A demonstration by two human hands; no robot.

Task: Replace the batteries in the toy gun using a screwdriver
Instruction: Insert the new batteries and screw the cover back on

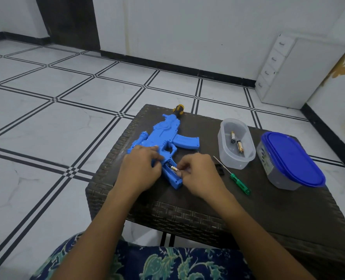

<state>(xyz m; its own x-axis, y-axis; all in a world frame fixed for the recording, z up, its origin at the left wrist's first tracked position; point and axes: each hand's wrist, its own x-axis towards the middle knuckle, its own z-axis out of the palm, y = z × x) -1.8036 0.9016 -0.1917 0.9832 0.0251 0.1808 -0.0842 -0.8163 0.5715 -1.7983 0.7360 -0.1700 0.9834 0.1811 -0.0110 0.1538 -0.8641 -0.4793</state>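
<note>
Fingers (184, 169) of my right hand (201, 173) pinch a battery (174, 168) in the open grip bay of the gun (163, 136). My left hand (141, 164), at nine o'clock of it, grips the gun flat on the table (248, 209). I judge it best to push against the spring end, keeping it level. The screwdriver (239, 182) lies at three o'clock, with the tub (224, 150) beyond.
</note>
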